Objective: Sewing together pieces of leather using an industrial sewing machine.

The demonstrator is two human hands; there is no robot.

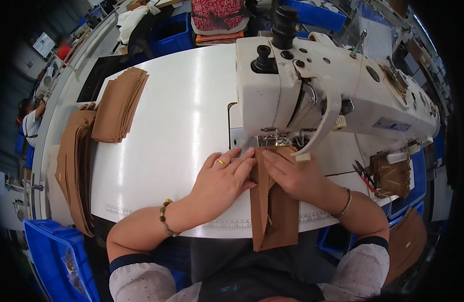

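A long brown fabric piece (277,221), with a folded strip along its left side, lies under the presser foot area of a white sewing machine (272,100), reaching over the table's front edge. My left hand (224,178) grips the fabric's left side, fingertips just in front of the needle area, which is partly hidden. My right hand (292,176) is closed on the same piece from the right, fingertips on the folded strip close to the foot.
Brown fabric stacks (119,103) lie on the white table (161,141) at left. Scissors (363,176) and small brown pieces (390,176) sit at right. Blue bins (51,251) stand around the table. A co-worker (30,121) sits at far left, another person behind.
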